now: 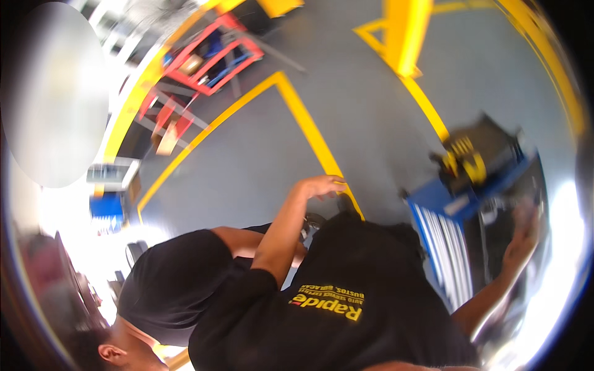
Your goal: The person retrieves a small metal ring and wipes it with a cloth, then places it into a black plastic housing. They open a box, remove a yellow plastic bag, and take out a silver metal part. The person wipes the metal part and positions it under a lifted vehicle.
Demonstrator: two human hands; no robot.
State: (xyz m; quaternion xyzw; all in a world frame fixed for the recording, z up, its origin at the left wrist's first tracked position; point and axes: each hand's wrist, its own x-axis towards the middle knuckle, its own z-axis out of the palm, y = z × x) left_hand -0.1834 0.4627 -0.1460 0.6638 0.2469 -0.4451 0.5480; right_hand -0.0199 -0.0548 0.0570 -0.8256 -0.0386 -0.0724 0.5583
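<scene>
My left hand [322,185] hangs in front of my black shirt [371,272], over the grey floor and a yellow line. Its fingers are loosely bent and apart, with nothing visible in them. On the right, my right hand [526,226] is raised beside a blue tool cabinet [436,201] with pale drawer fronts. Motion smears its fingers, so I cannot make out whether it touches the cabinet's dark side. A black tool case with yellow parts [476,154] lies on the cabinet top, also blurred.
Close at my left another person in a black shirt [176,287] bends forward. A red tool cart [216,59] holding assorted items stands at the far left. Yellow lines [303,117] mark the grey floor, and a yellow post [405,37] rises at the far side.
</scene>
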